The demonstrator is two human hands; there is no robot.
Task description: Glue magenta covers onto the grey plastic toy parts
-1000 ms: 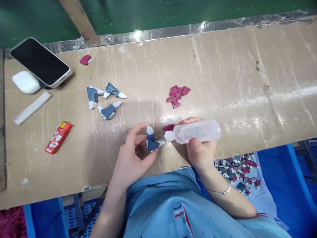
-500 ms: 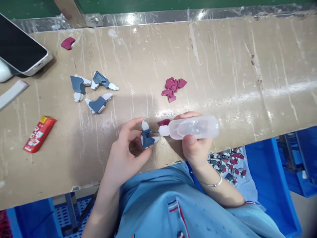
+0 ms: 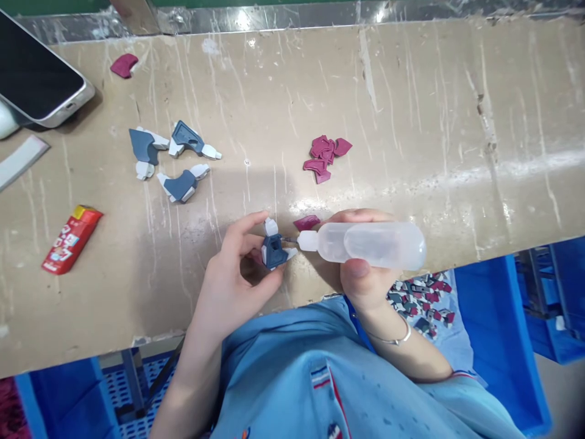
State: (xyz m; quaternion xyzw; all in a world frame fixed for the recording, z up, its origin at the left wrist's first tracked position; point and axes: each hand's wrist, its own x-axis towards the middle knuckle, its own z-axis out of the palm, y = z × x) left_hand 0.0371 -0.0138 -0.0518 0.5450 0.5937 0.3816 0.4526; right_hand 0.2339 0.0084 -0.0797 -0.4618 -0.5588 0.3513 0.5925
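Observation:
My left hand (image 3: 237, 274) pinches a small dark blue and white plastic part (image 3: 275, 249) between thumb and fingers. My right hand (image 3: 365, 277) is wrapped round a clear squeeze bottle (image 3: 372, 244), which lies nearly level. Its thin metal nozzle (image 3: 290, 239) points left and reaches the right side of the blue and white part; whether it touches is too small to tell. Just above the bottle's white cap lies a maroon piece (image 3: 306, 222). Farther back sits a small pile of maroon pieces (image 3: 323, 152). Several blue and white parts (image 3: 181, 186) lie to the left.
A phone (image 3: 41, 73) rests at the far left, above a white strip (image 3: 22, 160). A red packet (image 3: 72, 239) and a lone maroon piece (image 3: 124, 65) lie on the worn table (image 3: 411, 110). Below the right edge, a blue bin (image 3: 498, 329) holds many assembled parts (image 3: 423, 299).
The bottle has moved slightly right and its base has dipped toward me, with my right hand following. My left hand still holds the part. The whole view has shifted a little.

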